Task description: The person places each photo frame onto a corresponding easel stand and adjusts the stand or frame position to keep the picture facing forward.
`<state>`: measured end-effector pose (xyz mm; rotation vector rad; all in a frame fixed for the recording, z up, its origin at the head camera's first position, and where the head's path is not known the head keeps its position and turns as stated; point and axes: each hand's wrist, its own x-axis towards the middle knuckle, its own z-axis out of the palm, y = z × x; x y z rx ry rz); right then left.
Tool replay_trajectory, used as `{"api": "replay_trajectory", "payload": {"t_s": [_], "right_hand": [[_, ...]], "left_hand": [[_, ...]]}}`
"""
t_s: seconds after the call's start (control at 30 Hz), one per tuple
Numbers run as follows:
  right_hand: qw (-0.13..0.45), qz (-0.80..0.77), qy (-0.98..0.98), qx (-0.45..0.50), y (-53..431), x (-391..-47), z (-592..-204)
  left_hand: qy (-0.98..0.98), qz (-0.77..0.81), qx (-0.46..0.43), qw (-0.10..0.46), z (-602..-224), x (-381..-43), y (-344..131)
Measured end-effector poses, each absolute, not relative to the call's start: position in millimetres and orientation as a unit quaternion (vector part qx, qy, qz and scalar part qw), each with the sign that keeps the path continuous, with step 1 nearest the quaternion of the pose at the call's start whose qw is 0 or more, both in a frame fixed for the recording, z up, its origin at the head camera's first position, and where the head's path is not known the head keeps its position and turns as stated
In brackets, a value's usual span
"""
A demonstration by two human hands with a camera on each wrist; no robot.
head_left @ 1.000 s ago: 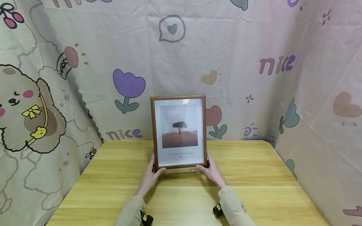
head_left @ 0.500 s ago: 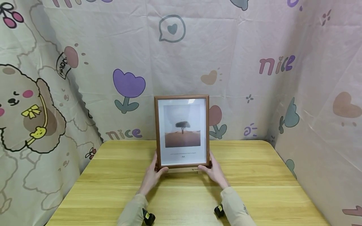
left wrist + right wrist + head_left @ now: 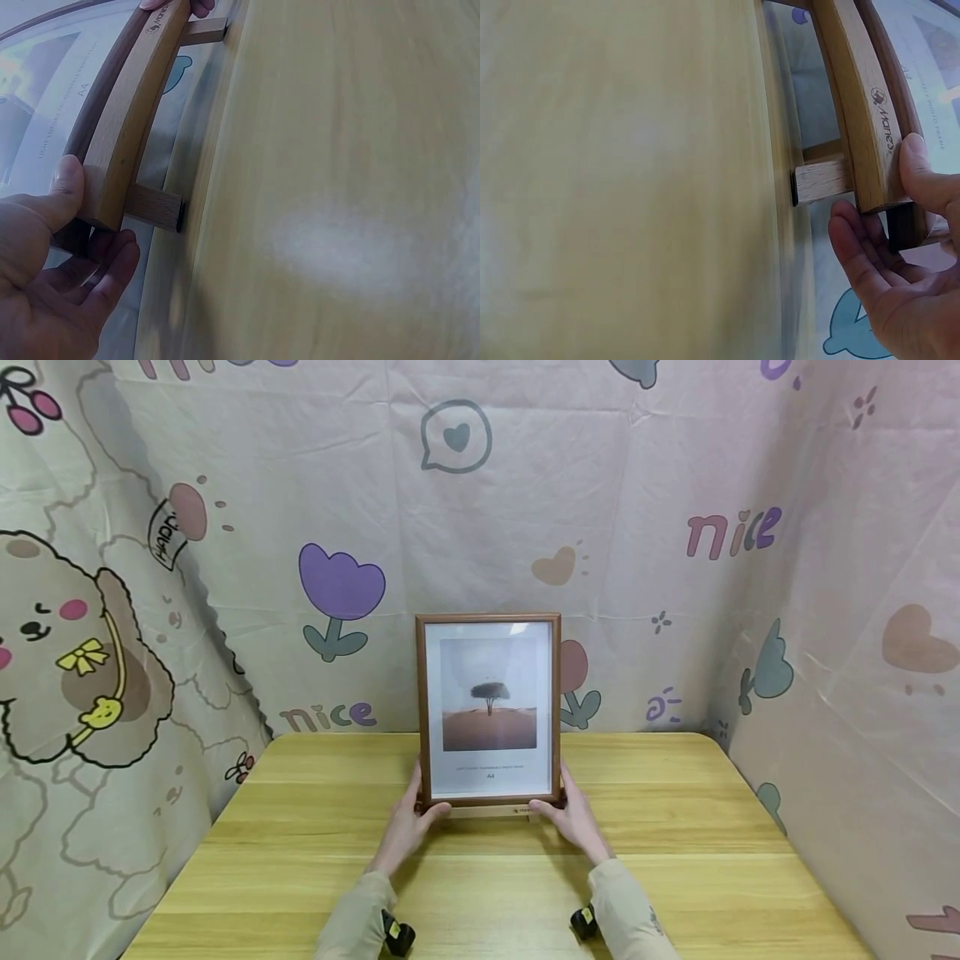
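A brown wooden picture frame [image 3: 489, 702] with a print of a lone tree leans back slightly, its lower edge on a light wooden stand [image 3: 483, 812]. My left hand [image 3: 405, 827] grips the lower left corner, thumb [image 3: 67, 180] at the front and fingers curled beneath and behind. At the lower right corner, my right hand [image 3: 577, 825] holds frame and stand in the same way, its thumb [image 3: 916, 161] against the stand's front bar. Two short legs [image 3: 156, 206] with dark tips jut from the stand. Whether these tips touch the table, I cannot tell.
The light wood table [image 3: 480, 893] extends to both sides and in front of the frame. Behind it hangs a patterned cloth [image 3: 465, 543], with more cloth at left and right. A small black device [image 3: 397, 935] is strapped at each wrist.
Both hands have shifted the picture frame and its stand a little to the right, turning it slightly more square to the head view. The grip looks the same.
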<state>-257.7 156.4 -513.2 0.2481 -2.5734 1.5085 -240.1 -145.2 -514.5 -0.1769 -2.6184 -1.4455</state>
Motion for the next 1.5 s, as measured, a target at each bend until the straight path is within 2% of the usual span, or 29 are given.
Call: {"api": "replay_trajectory", "payload": {"t_s": [1.03, 1.27, 1.5], "right_hand": [[0.113, 0.487, -0.861, 0.095, 162.6, -251.2, -516.8], [0.103, 0.489, -0.862, 0.079, 162.4, -251.3, -514.0], [0.096, 0.491, -0.863, 0.075, 161.7, -252.1, -512.1]], "left_hand": [[-0.872, -0.483, -0.063, 0.053, -516.2, -243.9, -140.6], [-0.869, -0.481, -0.086, 0.077, -516.9, -245.8, -141.5], [-0.869, -0.483, -0.081, 0.066, -515.2, -246.5, -141.7]]}}
